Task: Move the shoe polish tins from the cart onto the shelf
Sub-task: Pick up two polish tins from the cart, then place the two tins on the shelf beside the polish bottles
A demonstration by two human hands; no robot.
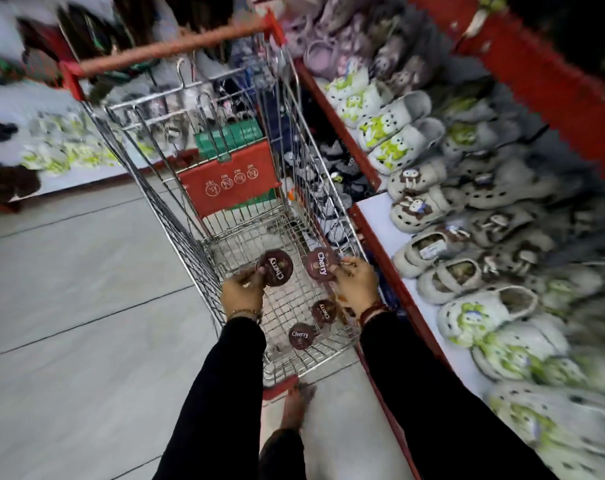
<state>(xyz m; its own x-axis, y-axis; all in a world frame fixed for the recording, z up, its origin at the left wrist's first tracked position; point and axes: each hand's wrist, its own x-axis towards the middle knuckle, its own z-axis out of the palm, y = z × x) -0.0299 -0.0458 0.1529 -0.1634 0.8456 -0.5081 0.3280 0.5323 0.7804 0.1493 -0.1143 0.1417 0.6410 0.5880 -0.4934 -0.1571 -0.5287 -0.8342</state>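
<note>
A wire shopping cart (176,216) with a red handle stands in front of me. My left hand (242,292) grips a round dark-brown "Cherry" shoe polish tin (276,267) above the cart's basket. My right hand (358,282) holds a second such tin (321,263) near the cart's right wall. Two more tins lie on the cart's wire floor, one (323,311) below my right hand and another tin (300,336) closer to me. The shelf (377,216) with a red front edge runs along the right.
The shelf is packed with white and grey clogs (394,133) bearing green or brown charms. A red child-seat flap (228,181) and green boxes (230,135) sit at the cart's far end. Grey tiled floor (86,306) spreads to the left. My foot (295,403) is under the cart's near edge.
</note>
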